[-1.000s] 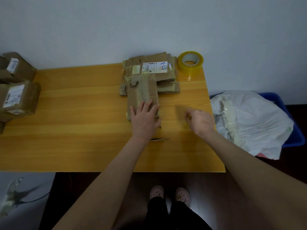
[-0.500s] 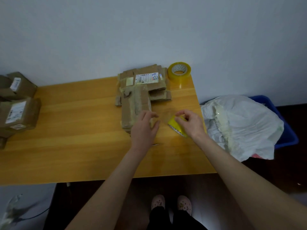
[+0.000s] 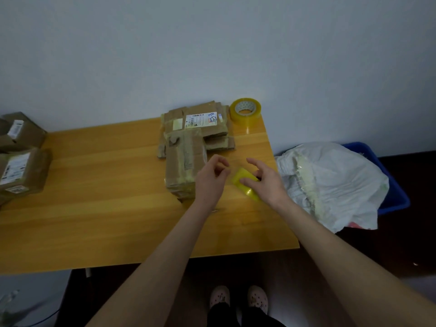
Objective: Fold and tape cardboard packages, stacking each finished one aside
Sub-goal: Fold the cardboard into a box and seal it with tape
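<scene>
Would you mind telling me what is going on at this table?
A person works on cardboard at the wooden table. The right hand holds a small yellow item, apparently tape, beside the flattened package. The left hand hovers next to it, fingers curled; whether it pinches anything is unclear. The tape roll sits at the far corner, and closed boxes sit at the left edge.

The wooden table (image 3: pixel 106 208) is carrying a pile of cardboard packages (image 3: pixel 188 147) at rear centre, with 1 tape roll (image 3: pixel 245 112) sitting just beside it at the rear right corner. 2 taped boxes (image 3: pixel 21 171) are resting at its left edge.
</scene>
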Available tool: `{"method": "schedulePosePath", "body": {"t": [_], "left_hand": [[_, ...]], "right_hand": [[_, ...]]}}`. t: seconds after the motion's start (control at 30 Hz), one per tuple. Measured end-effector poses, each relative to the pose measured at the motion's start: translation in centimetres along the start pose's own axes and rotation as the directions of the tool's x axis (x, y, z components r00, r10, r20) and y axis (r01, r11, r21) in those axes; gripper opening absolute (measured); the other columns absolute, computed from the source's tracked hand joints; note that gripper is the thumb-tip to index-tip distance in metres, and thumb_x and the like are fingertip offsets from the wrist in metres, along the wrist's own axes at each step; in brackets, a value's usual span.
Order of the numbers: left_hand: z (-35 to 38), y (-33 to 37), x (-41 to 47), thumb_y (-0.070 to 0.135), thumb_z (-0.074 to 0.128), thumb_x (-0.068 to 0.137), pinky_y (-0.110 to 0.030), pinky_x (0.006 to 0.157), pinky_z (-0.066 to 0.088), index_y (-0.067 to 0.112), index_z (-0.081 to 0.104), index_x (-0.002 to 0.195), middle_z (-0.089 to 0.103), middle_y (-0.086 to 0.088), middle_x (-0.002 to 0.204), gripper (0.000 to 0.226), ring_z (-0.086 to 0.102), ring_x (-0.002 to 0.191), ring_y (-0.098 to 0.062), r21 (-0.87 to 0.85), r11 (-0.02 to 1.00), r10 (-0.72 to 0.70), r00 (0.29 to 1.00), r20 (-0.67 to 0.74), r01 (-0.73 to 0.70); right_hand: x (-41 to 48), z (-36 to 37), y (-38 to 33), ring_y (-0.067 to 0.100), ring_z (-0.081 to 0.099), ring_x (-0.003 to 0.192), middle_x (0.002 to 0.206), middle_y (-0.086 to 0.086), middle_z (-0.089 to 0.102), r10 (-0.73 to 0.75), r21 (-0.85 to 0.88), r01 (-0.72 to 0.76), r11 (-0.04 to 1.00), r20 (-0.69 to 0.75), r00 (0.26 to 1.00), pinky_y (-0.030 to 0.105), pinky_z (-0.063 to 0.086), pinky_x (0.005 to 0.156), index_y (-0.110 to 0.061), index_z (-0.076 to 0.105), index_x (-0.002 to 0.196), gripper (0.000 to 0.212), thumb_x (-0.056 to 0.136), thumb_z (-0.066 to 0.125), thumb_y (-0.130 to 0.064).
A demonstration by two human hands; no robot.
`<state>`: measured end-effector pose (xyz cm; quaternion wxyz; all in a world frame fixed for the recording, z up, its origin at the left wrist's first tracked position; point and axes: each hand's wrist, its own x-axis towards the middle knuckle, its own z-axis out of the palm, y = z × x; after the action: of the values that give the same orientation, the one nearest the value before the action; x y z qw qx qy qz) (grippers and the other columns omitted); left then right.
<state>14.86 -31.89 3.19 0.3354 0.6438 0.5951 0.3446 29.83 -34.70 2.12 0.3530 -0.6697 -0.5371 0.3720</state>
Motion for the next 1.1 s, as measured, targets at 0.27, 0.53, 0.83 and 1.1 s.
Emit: {"method": "schedulePosePath", "body": {"t": [0.27, 0.53, 0.83, 1.1], "left_hand": [[-0.2, -0.5, 0.6, 0.017, 0.062, 0.09, -0.033, 0.076, 0.047, 0.025, 0.074, 0.103, 0.062, -0.003, 0.088, 0.019, 0.055, 0.084, -0.017, 0.132, 0.991, 0.023, 0.996, 0.088, -0.035], [-0.6, -0.5, 0.5, 0.024, 0.07, 0.084, -0.034, 0.083, 0.044, 0.016, 0.075, 0.091, 0.057, -0.002, 0.1, 0.011, 0.048, 0.098, -0.017, 0.327, 0.94, 0.085, 0.995, 0.045, -0.095], [-1.8, -2.2, -1.1, 0.042, 0.064, 0.087, -0.03, 0.066, 0.047, 0.013, 0.069, 0.087, 0.054, 0.006, 0.101, 0.029, 0.054, 0.084, -0.011, 0.532, 0.842, 0.071, 0.996, 0.059, -0.091], [-6.1, -9.0, -5.0, 0.008, 0.053, 0.095, -0.022, 0.088, 0.045, 0.009, 0.067, 0.112, 0.06, -0.002, 0.108, 0.023, 0.05, 0.102, -0.006, 0.312, 0.95, 0.075, 0.96, -0.27, 0.014]], "right_hand": [[-0.2, 0.0, -0.4, 0.011, 0.047, 0.087, 0.074, -0.02, 0.043, -0.033, 0.0, 0.033, 0.999, 0.005, 0.999, 0.022, 0.036, 0.073, -0.021, 0.057, 0.128, 0.045, 0.085, 0.072, -0.02], [-0.3, 0.7, -0.9, 0.002, 0.047, 0.074, 0.07, -0.021, 0.044, -0.07, 0.0, 0.07, 0.998, -0.022, 0.997, 0.014, 0.036, 0.063, -0.022, 0.06, 0.124, 0.041, 0.085, 0.071, -0.019], [-0.9, 3.1, 0.7, 0.02, 0.059, 0.112, 0.117, 0.006, 0.066, -0.088, -0.242, 0.11, 0.964, 0.099, 0.991, 0.03, 0.047, 0.086, -0.021, 0.059, 0.121, 0.033, 0.089, 0.066, -0.02], [-2.2, 7.6, 5.0, 0.023, 0.058, 0.105, 0.114, 0.002, 0.062, 0.03, -0.634, 0.146, 0.759, 0.258, 0.966, 0.031, 0.044, 0.076, -0.024, 0.052, 0.12, 0.026, 0.094, 0.054, -0.022]]}}
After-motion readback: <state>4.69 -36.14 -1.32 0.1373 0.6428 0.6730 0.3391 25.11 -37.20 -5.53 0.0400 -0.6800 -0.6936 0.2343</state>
